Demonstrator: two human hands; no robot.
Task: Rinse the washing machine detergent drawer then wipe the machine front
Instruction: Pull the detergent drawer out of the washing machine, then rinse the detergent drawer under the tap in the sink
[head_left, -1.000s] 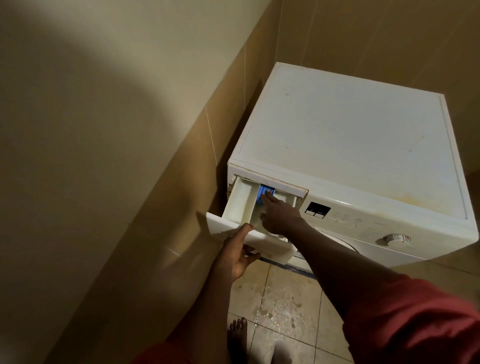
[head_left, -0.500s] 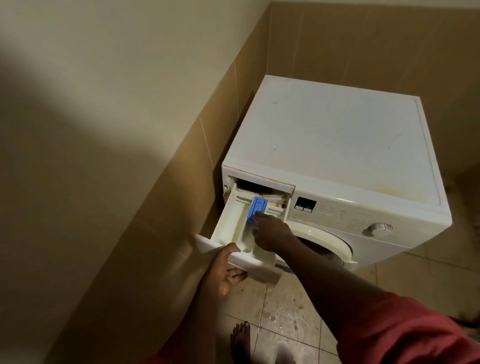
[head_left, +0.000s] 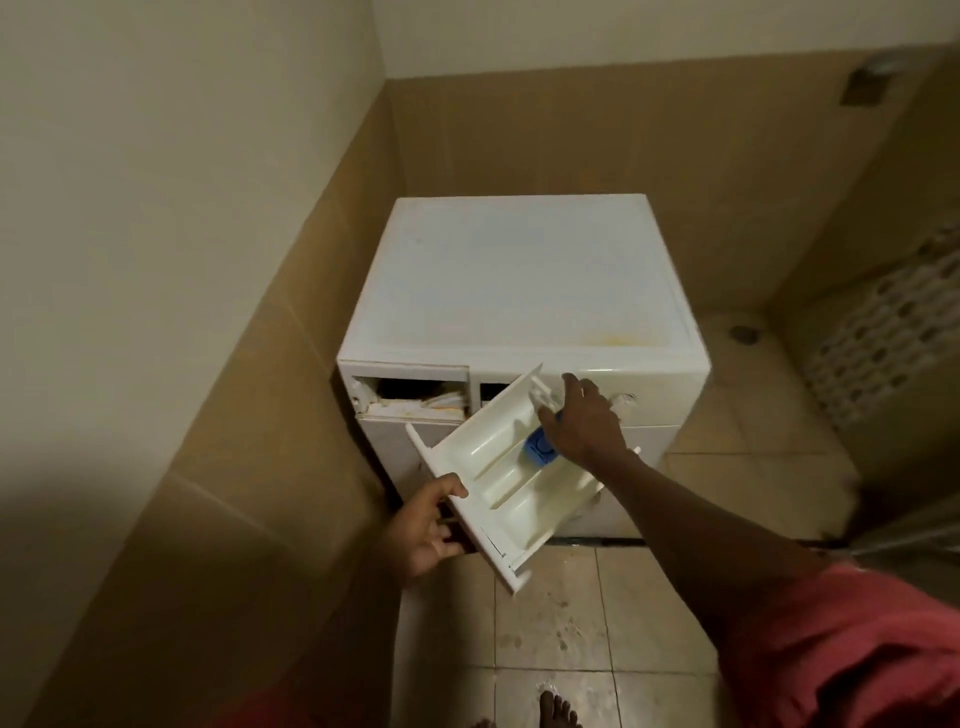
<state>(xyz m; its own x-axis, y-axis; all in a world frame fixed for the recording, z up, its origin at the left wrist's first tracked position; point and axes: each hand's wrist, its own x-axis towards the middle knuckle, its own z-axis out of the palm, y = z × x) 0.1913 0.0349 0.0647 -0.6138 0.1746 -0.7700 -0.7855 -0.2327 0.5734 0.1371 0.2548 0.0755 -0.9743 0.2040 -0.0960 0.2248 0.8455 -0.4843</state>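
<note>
Hanging free in mid-frame, the detergent drawer (head_left: 498, 483) is out of the washing machine (head_left: 519, 280) and tilted, its front panel toward the lower centre and its rear end toward the machine's control panel. The left hand (head_left: 423, 530) grips the front panel, thumb on top and fingers curled beneath. The right hand (head_left: 579, 421) lies over the rear end with fingers spread and fairly straight, partly covering the blue cap (head_left: 537, 449). Left of the drawer, the empty slot (head_left: 415, 397) gapes at the machine's upper left corner, stained inside. Below lie wet floor tiles (head_left: 550, 613), and a bare foot (head_left: 556, 709) shows at the bottom edge.
</note>
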